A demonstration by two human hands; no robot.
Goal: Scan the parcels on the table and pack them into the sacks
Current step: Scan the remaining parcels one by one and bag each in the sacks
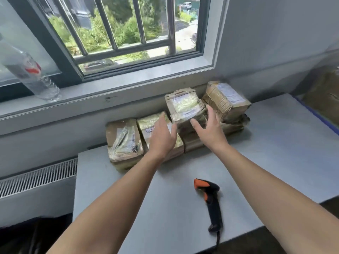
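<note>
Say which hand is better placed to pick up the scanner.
Right. The scanner lies beside the right forearm, farther from the left; right hand and left hand are both open by the top parcel.

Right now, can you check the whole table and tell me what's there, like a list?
Surface: grey table, flat and smooth.
Job's things: brown taped parcels in a row at the far edge, some stacked; black and orange scanner lying nearer the person; no sack plainly seen.
Clutter: clear plastic bottle on the windowsill.
Grippers: left hand and right hand open, either side of the middle top parcel; touch cannot be told.
Cables: scanner's cable runs off the table's near edge.
Surroundings: barred window; vent grille at left.
</note>
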